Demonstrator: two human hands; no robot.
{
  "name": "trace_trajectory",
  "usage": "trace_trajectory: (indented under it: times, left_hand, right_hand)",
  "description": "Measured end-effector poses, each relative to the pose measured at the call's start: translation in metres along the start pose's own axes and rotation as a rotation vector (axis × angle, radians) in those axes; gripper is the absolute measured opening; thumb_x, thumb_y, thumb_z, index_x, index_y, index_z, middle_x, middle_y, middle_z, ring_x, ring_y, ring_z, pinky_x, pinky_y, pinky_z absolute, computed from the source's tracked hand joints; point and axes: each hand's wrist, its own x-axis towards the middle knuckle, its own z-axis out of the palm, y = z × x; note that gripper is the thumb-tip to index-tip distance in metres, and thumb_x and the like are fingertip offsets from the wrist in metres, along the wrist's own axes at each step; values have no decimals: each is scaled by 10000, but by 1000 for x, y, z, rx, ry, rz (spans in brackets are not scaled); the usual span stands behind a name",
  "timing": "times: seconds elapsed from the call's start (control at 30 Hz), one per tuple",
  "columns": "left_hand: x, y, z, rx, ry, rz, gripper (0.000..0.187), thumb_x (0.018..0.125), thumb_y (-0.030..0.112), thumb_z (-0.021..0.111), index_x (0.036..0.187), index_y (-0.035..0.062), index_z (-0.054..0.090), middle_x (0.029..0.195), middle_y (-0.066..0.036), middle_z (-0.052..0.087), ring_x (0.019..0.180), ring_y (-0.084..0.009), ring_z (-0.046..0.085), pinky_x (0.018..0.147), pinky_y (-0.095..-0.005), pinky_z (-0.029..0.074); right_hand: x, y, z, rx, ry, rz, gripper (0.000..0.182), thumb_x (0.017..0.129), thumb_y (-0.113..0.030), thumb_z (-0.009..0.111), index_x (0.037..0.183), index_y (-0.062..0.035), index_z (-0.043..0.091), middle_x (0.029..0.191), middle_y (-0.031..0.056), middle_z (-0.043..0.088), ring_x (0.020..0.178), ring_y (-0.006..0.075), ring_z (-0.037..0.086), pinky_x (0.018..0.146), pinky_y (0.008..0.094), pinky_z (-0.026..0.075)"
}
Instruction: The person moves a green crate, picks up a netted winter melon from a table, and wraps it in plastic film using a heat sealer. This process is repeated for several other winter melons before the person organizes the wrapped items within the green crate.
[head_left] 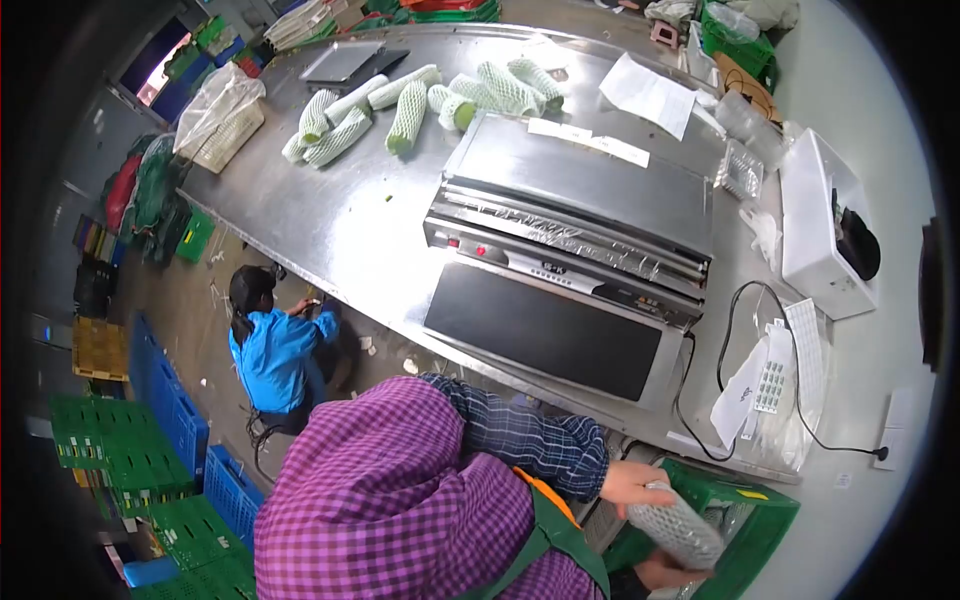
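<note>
At the lower right, my left hand (636, 484), in a dark plaid sleeve, is closed round the upper end of a long vegetable in a white foam net (678, 528). My right hand (668, 572) is lower, its fingers curled at another pale netted piece (682, 591), partly hidden at the frame's bottom. Both hands are over a green crate (752, 540) beside the table. More long green vegetables in foam nets (407, 118) lie at the far side of the metal table. A wrapping machine (570, 255) with a black plate stands between them and me.
The metal table (330, 220) fills the middle. On its right are a white box (825, 220), a black cable (745, 290) and label sheets (770, 385). A person in blue (275, 350) crouches on the floor at the left, near stacked green crates (120, 450).
</note>
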Motion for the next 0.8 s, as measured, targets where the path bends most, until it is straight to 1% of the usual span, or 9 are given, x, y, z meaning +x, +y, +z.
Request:
trace_trajectory:
  times: [0.1, 0.17, 0.2, 0.3, 0.37, 0.5, 0.63, 0.77, 0.8]
  left_hand:
    - [-3, -19, 23, -177, 91, 89, 507, 937, 422, 456, 1209, -4, 424, 1047, -181, 550, 753, -216, 632, 633, -299, 563]
    - [-6, -13, 27, 9, 123, 37, 465, 934, 382, 493, 1194, 0, 439, 1002, -130, 571, 756, -173, 616, 628, -289, 544]
    - [-8, -13, 28, -87, 106, 6, 438, 926, 362, 519, 1184, 12, 465, 960, -99, 586, 744, -148, 610, 623, -288, 528]
    - [0, -14, 22, 195, -146, 16, 402, 920, 350, 540, 1156, 24, 549, 957, -70, 616, 827, -124, 594, 725, -276, 500]
    - [15, -15, 31, 332, -185, 88, 377, 891, 237, 610, 1188, 14, 543, 987, -69, 622, 867, -103, 579, 776, -278, 487]
    - [80, -25, 72, 211, -261, -62, 340, 865, 77, 633, 1176, -21, 538, 1056, -57, 612, 937, -101, 577, 808, -253, 479]
    - [171, -34, 141, 415, -439, -15, 327, 864, 60, 624, 1167, -29, 538, 1022, -67, 615, 913, -87, 584, 782, -243, 484]
    - [278, -88, 225, 970, -579, 351, 397, 801, 160, 686, 1134, -11, 554, 967, -126, 634, 793, -186, 634, 667, -292, 503]
    - [298, -102, 247, 1065, -562, 380, 363, 774, 193, 670, 1099, 57, 581, 999, -158, 612, 853, -310, 613, 764, -393, 490]
  right_hand:
    - [-27, 8, 53, 221, -85, 211, 618, 934, -478, 328, 1312, 7, 388, 1224, 159, 517, 1093, 318, 518, 968, 450, 396]
    - [-30, 20, 47, 98, -252, 275, 643, 923, -460, 371, 1339, 31, 343, 1237, 148, 511, 1096, 302, 520, 979, 426, 388]
    - [-26, 25, 36, 135, -293, 352, 642, 917, -460, 385, 1333, 28, 351, 1233, 146, 514, 1095, 289, 523, 965, 419, 402]
    - [-29, 3, 3, 246, -310, 454, 635, 902, -451, 421, 1310, 34, 381, 1199, 153, 537, 1069, 258, 544, 906, 400, 452]
    - [-35, -21, -19, 167, -173, 385, 602, 895, -416, 454, 1286, 40, 409, 1167, 163, 555, 1041, 257, 561, 869, 401, 475]
    - [-47, -74, -79, 132, 124, 141, 542, 897, -344, 491, 1278, 36, 425, 1173, 174, 553, 1036, 261, 563, 878, 398, 472]
    - [-64, -126, -156, 374, 336, 36, 530, 917, -332, 444, 1293, 38, 396, 1205, 175, 535, 1116, 286, 524, 935, 399, 441]
    - [-74, -154, -247, 144, 503, -119, 532, 894, -329, 477, 1286, 21, 399, 1159, 163, 559, 1014, 270, 576, 877, 383, 470]
    - [-77, -162, -263, 153, 531, -127, 532, 894, -329, 477, 1286, 21, 399, 1159, 163, 559, 1014, 270, 576, 877, 383, 470]
